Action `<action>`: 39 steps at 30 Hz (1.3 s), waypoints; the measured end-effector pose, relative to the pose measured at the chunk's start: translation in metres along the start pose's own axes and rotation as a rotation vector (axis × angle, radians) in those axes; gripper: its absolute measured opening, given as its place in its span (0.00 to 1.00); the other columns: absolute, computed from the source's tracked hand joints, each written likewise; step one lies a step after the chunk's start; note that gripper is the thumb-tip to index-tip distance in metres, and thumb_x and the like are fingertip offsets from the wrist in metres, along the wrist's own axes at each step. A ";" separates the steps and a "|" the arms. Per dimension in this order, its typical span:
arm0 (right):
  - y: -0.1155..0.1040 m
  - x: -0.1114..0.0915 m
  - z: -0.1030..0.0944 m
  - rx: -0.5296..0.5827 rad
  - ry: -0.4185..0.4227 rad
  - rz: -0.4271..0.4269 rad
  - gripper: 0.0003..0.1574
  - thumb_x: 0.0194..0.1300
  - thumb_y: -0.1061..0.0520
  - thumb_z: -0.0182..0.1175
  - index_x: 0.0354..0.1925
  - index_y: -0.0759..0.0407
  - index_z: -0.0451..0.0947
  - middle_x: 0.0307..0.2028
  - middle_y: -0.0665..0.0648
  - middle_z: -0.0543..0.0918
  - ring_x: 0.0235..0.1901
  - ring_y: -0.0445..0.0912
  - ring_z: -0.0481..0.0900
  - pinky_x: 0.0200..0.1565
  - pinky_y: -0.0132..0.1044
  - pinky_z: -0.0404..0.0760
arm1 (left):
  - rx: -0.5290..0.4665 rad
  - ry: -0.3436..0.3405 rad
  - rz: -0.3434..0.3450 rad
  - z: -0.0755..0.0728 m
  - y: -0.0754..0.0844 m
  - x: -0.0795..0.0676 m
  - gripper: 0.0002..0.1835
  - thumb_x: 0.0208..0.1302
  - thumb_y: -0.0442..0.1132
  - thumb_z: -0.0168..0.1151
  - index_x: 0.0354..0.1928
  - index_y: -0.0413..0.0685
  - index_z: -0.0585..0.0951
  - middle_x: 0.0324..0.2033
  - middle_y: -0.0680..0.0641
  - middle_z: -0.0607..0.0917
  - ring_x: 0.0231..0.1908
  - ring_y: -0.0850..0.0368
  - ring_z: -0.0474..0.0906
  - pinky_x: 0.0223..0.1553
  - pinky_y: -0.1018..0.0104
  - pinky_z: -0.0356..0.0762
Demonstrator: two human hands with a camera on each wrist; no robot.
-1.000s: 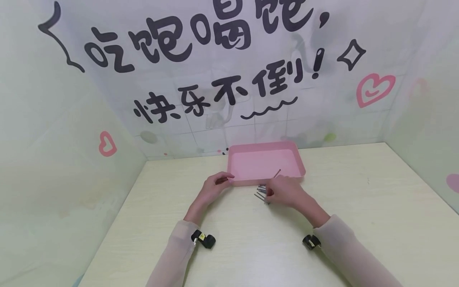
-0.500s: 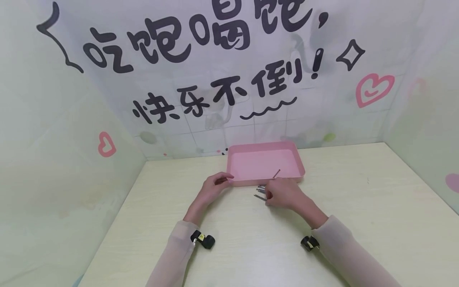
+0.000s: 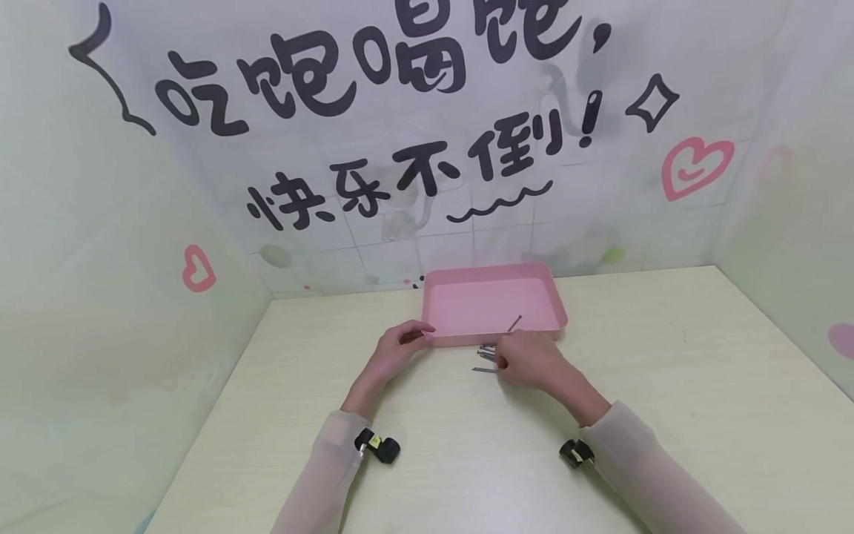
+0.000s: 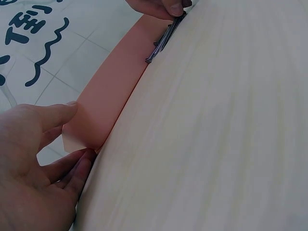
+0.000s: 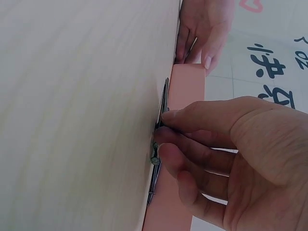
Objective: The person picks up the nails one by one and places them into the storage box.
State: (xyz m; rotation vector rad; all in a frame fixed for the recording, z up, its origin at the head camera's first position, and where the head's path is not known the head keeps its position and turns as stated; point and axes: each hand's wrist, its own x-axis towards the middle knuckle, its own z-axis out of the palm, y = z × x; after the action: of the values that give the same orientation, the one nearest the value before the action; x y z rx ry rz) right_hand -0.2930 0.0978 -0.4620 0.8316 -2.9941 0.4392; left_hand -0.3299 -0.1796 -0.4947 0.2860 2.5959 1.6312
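A shallow pink tray (image 3: 467,340) stands on the table at the back wall. My left hand (image 3: 399,347) holds its near left corner, with the thumb on the upper edge and fingertips low at the base in the left wrist view. Several metal nails (image 4: 163,43) lie along the tray's front wall. Over this pile, my right hand (image 3: 531,359) pinches a nail (image 5: 166,91) between thumb and index finger. Its other fingers curl loosely close to the remaining nails, partly covering them. One nail (image 3: 514,323) leans inside the tray near the front.
The pale wooden table (image 3: 454,460) reaches forward to a white printed backdrop (image 3: 387,141) with black characters. Similar light panels rise at the left and right. A small black camera (image 3: 379,446) sits on each wrist.
The nail at the right fingertips has turned from slanted to nearly level, and the right hand has shifted slightly. The left hand and tray have stayed in place.
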 end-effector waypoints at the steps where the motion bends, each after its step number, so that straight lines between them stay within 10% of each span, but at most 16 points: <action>1: 0.000 0.000 0.000 -0.001 0.001 -0.002 0.23 0.54 0.67 0.63 0.12 0.46 0.70 0.14 0.43 0.59 0.20 0.40 0.57 0.22 0.33 0.52 | 0.001 0.001 0.000 0.000 0.000 0.000 0.12 0.71 0.41 0.66 0.53 0.51 0.87 0.51 0.47 0.88 0.53 0.53 0.83 0.61 0.58 0.75; 39: 0.000 -0.003 -0.016 0.014 0.069 0.018 0.19 0.61 0.62 0.66 0.16 0.49 0.75 0.14 0.44 0.64 0.19 0.39 0.61 0.21 0.32 0.57 | 0.016 0.001 0.005 0.001 0.000 -0.002 0.13 0.72 0.43 0.65 0.55 0.51 0.86 0.54 0.46 0.87 0.56 0.52 0.82 0.65 0.51 0.75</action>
State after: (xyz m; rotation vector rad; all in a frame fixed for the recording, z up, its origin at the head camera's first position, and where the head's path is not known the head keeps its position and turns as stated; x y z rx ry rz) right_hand -0.2915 0.1033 -0.4467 0.7747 -2.9412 0.4800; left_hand -0.3280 -0.1795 -0.4955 0.2928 2.6123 1.6133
